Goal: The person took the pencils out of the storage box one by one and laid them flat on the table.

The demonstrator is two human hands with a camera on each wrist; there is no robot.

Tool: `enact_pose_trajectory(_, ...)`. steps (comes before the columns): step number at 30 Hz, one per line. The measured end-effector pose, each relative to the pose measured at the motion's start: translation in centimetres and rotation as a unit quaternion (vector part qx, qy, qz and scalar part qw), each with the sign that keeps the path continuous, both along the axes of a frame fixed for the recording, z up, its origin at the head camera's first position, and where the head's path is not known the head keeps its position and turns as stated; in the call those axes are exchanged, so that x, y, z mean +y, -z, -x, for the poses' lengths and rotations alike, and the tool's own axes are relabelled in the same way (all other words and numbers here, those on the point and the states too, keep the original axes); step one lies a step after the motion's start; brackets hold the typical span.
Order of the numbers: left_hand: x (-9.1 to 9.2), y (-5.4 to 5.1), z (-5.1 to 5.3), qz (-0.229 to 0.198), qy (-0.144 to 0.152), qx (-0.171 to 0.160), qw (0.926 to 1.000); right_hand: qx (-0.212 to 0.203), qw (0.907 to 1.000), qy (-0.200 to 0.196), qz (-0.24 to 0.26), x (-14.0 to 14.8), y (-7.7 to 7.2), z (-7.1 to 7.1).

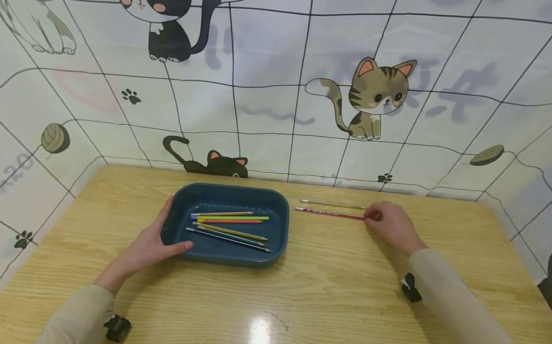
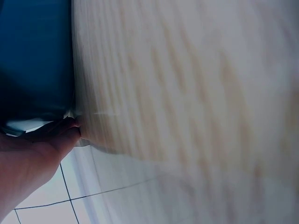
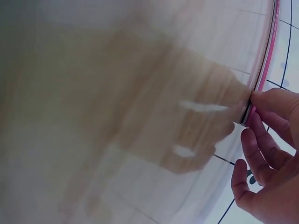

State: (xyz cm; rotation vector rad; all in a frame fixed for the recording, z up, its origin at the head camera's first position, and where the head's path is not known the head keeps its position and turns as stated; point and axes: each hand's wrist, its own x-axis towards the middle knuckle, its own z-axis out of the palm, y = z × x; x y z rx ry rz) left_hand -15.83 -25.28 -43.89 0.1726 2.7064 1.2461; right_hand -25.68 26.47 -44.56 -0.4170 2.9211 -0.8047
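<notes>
A dark blue rectangular tray (image 1: 220,257) stands on the table with several pencils (image 1: 232,231) lying in it, yellow, orange-red and dark ones among them. My left hand (image 1: 149,245) holds the tray's front left corner, thumb at the front rim and fingers along the left side. In the left wrist view, the fingers meet the tray wall (image 2: 37,60) close to the tabletop. Right of the tray, my right hand (image 1: 392,225) pinches the right end of a red pencil (image 1: 331,213) between thumb and forefinger. Just behind it lies a yellowish pencil (image 1: 332,204), parallel.
The light wooden table (image 1: 330,311) ends at the back against a wall covering (image 1: 264,105) printed with cats and grid lines. The same covering rises at both sides. A black wrist device (image 1: 411,287) shows under the right sleeve, another (image 1: 117,328) by the left.
</notes>
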Motion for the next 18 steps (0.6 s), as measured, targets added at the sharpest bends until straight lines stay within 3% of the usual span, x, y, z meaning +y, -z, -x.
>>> enact_pose_trajectory(11, -0.12, -0.02, -0.08, 0.001, 0.0, 0.002, 1.0, -0.011, 0.9989, 0.046, 0.0, 0.12, -0.01, 0.42)
enact_pose_trajectory(18, -0.09, 0.05, 0.05, 0.003, 0.0, -0.004, 1.0, -0.008, 0.9986, 0.053, -0.002, 0.52, 0.31, 0.45)
